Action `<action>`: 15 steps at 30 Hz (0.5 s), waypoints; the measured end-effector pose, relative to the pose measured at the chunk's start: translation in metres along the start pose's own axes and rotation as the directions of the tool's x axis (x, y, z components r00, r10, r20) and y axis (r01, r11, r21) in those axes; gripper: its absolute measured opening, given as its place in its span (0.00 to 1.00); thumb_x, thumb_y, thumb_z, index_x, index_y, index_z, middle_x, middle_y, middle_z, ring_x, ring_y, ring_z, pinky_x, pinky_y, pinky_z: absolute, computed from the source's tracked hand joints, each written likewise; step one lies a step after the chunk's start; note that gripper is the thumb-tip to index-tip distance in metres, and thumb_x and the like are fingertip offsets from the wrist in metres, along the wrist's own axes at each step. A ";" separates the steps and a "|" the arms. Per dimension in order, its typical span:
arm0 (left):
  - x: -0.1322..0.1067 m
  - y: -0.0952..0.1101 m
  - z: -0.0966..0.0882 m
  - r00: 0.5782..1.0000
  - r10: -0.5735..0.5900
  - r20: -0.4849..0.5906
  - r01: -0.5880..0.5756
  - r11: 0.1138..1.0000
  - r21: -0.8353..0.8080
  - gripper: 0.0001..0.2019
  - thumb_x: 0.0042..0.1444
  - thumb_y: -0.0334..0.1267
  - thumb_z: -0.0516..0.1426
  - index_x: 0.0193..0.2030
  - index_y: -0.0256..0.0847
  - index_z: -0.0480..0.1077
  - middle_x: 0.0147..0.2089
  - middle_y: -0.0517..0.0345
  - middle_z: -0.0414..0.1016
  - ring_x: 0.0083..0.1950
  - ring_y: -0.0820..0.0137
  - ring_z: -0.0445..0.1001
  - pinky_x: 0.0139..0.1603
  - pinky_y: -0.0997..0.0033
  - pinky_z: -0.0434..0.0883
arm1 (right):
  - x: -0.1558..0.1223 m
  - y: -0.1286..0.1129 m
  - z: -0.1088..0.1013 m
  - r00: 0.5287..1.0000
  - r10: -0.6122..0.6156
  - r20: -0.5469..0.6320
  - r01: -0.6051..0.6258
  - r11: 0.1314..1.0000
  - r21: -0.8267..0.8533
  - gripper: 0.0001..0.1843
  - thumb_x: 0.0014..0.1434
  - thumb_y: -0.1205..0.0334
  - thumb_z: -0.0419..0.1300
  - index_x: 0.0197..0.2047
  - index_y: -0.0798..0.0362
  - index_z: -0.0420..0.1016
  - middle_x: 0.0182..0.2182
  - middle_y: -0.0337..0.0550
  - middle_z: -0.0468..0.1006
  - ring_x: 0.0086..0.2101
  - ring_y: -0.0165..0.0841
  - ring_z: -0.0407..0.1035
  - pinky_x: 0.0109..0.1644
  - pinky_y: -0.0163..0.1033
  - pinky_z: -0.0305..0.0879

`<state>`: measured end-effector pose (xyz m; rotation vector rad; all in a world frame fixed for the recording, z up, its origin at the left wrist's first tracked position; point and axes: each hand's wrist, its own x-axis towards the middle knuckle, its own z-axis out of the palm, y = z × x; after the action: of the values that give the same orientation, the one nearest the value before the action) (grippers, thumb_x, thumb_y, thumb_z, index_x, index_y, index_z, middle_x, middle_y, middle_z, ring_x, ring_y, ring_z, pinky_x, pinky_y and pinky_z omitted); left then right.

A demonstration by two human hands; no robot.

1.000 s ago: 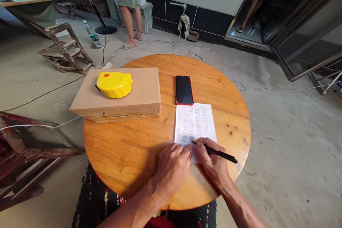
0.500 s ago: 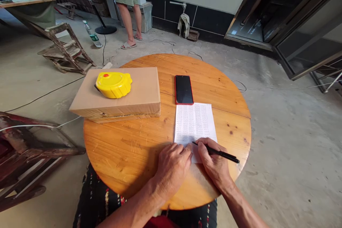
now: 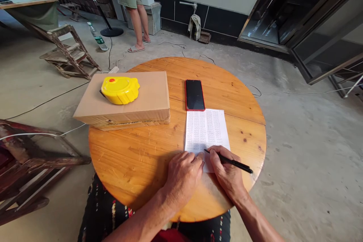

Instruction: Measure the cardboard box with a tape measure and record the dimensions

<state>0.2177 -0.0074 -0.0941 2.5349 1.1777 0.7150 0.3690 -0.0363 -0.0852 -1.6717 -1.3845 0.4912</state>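
My right hand (image 3: 227,168) is closed around a black pen (image 3: 236,163), its tip on the paper and its back end pointing to the lower right. A white sheet of paper (image 3: 207,128) lies on the round wooden table, covered with rows of small handwritten characters in columns. My left hand (image 3: 185,172) rests palm down over the sheet's lower left edge, fingers loosely bent and the thumb side touching the paper. Just beyond the sheet lies a phone (image 3: 195,95) in a red case, dark screen up, touching the paper's top edge.
A cardboard box (image 3: 147,90) with a yellow tape-measure-shaped object (image 3: 120,90) on it occupies the left of the round table (image 3: 136,159). Wooden chairs (image 3: 69,51) stand to the left. A person (image 3: 136,19) stands beyond the table. Cables (image 3: 295,93) and a water bottle (image 3: 98,37) are on the floor.
The pen's tip and my right hand have barely moved. My left hand stays in place. The standing person has leaned slightly left, showing more of a dark object behind.
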 end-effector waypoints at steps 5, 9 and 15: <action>0.000 0.000 0.000 1.000 0.003 -0.005 -0.003 1.000 -0.018 0.09 0.57 0.30 0.61 0.45 0.39 0.76 0.30 0.61 0.74 0.32 0.65 0.75 0.33 0.64 0.72 | -0.001 0.002 -0.001 0.999 0.049 0.002 -0.049 0.999 0.021 0.10 0.62 0.61 0.56 0.32 0.52 0.77 0.28 0.40 0.80 0.29 0.34 0.73 0.35 0.35 0.67; 0.000 0.000 0.000 1.000 0.001 -0.004 -0.001 1.000 -0.014 0.08 0.58 0.30 0.60 0.44 0.39 0.76 0.29 0.60 0.74 0.32 0.65 0.75 0.33 0.64 0.71 | -0.001 0.002 0.000 0.999 0.040 0.007 -0.040 0.999 0.020 0.10 0.63 0.61 0.56 0.33 0.52 0.77 0.29 0.40 0.80 0.30 0.34 0.73 0.35 0.35 0.67; 0.000 0.000 -0.001 1.000 -0.002 0.011 0.002 1.000 -0.008 0.10 0.58 0.30 0.61 0.46 0.40 0.76 0.30 0.60 0.75 0.33 0.65 0.76 0.33 0.64 0.71 | -0.001 0.001 -0.002 1.000 0.022 -0.022 -0.022 1.000 -0.003 0.10 0.62 0.62 0.56 0.31 0.53 0.76 0.26 0.39 0.79 0.28 0.33 0.73 0.33 0.34 0.67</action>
<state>0.2178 -0.0072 -0.0934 2.5275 1.1705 0.7031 0.3708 -0.0385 -0.0854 -1.6920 -1.3533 0.4821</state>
